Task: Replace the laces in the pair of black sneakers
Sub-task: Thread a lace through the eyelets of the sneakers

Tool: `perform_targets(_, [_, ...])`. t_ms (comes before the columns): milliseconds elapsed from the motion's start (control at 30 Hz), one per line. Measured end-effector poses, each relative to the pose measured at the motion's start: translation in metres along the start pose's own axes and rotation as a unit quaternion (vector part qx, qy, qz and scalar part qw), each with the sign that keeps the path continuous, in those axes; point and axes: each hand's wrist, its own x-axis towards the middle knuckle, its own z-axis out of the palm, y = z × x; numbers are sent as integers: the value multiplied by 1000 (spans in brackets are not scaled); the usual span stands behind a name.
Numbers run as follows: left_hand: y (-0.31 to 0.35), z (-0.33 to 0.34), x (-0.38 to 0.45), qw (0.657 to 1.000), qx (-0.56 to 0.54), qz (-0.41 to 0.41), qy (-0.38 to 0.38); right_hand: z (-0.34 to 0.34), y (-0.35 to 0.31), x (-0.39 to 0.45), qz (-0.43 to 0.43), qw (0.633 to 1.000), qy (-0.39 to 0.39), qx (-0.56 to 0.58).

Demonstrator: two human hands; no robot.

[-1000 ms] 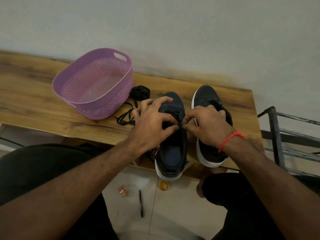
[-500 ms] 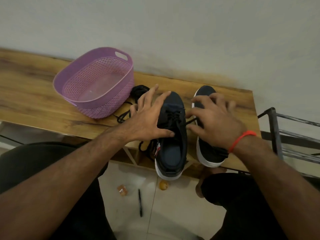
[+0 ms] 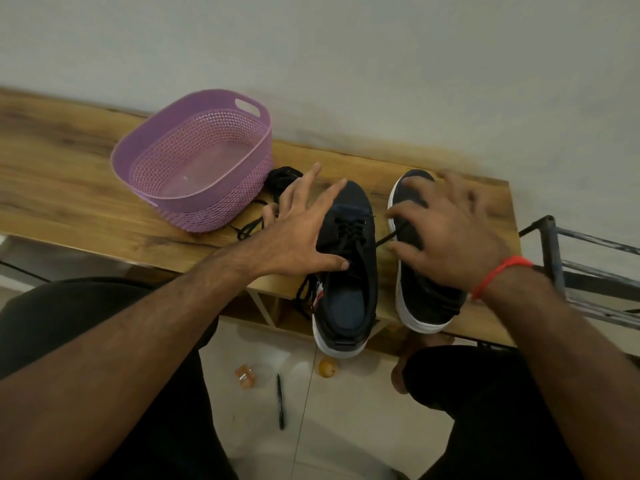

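Left sneaker [image 3: 349, 268]: stood at centre frame on the counter [image 3: 69, 188], heel jutting over the near edge; a black lace [image 3: 351, 230] crossed only the eyelets nearest the toe, the rows toward the tongue unthreaded.
Lace ends: one ran right toward the other shoe; another hung off the counter edge at the shoe's left.
Right sneaker [image 3: 420, 299]: right of centre, mostly hidden by a hand; whether it was laced could not be told.
Left hand [image 3: 298, 233]: grip released, fingers spread, thumb touching the left sneaker's eyelet edge.
Right hand [image 3: 446, 233]: grip released, blurred fingers splayed over the right sneaker, holding nothing.
Spare laces [image 3: 277, 188]: a black tangle left of the shoes, beside the purple basket [image 3: 197, 161] at upper left.
Progress: judged early; most of the left shoe remained to thread.
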Motion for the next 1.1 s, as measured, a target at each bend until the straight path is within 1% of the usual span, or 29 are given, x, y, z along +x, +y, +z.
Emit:
perform_targets(67, [-3,-2,0,1000,8,2,-5,4,-18,1,-49,999,-16,5])
perform_targets(133, [-7,-8,-1,1000,17,10,-10,5,-22,3,-57,998,-29,10])
perform_targets(200, [-11,-16,-1,1000,15,16,0,3,-17,4,-41,998,-40,26])
perform_targets(333, [-13,-23,-1,997,-8,21,69,-9,5,2,31,998,-48,18])
perform_targets(400, [-12,-21,-1,996,-14,26,83,-10,9,0,46,998,-52,10])
perform_targets(433, [-11,-19,0,996,-13,29,84,-8,7,-1,33,998,-52,4])
perform_targets(533, [-7,-15,1,996,-7,33,80,1,-13,0,-46,998,-41,6])
perform_targets(600, [-8,-15,0,997,0,30,72,4,-21,2,-72,997,-40,-1])
perform_targets(667, [-9,-16,-1,998,4,27,54,0,-11,4,-44,998,-49,-2])
perform_targets(767, [-9,-17,-3,999,24,18,27,-13,17,4,58,995,-77,-18])
perform_targets(800, [-9,-17,-3,999,27,15,23,-15,23,3,81,994,-76,-5])
perform_targets(833, [-8,-17,-2,999,26,15,20,-14,25,2,82,994,-64,8])
perform_targets(1000, [-5,-10,-2,1000,1,21,13,1,-14,1,-62,998,-24,-9])
perform_targets(1067, [-6,-9,-1,1000,13,17,9,4,-20,4,-80,997,-16,-8])
perform_targets(1100, [-6,-9,-1,1000,16,13,6,3,-17,5,-72,997,-17,-6])
